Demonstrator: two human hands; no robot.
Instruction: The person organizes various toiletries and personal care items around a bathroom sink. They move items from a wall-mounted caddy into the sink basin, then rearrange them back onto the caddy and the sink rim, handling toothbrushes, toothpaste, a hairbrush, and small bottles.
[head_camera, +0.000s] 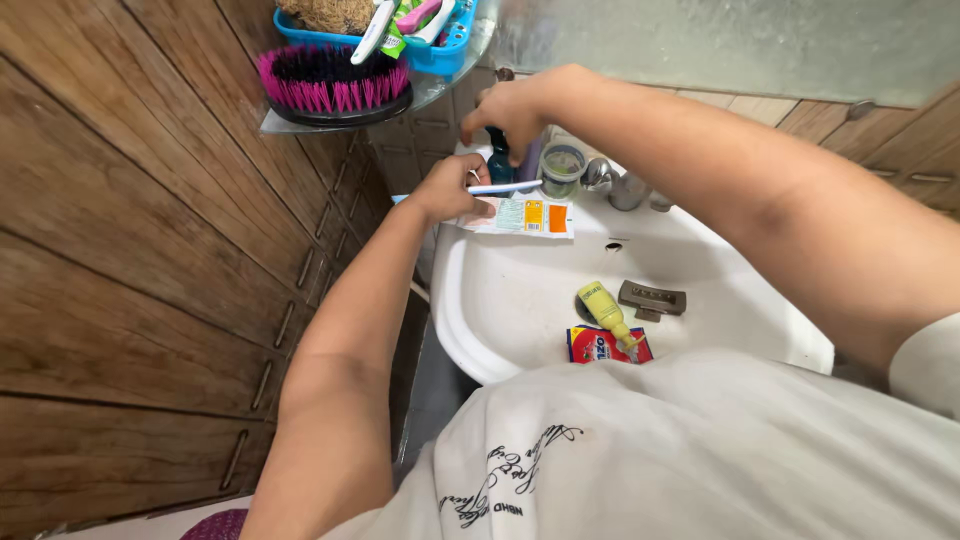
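My left hand (447, 188) grips a white and blue toothbrush (506, 187), held level over the back left rim of a white sink (470, 300). My right hand (513, 108) reaches across and closes on the top of a dark teal bottle (499, 166) standing at the sink's back edge. A flattened toothpaste tube (525, 216) lies on the rim just below the toothbrush. A small round jar (562, 168) stands to the right of the bottle.
In the basin lie a yellow bottle (606, 312), a red and blue packet (600, 346) and a grey metal piece (651, 298). A chrome tap (620, 185) sits behind. A pink brush (330, 85) and blue basket (440, 45) rest on a glass shelf. Wooden panels line the left.
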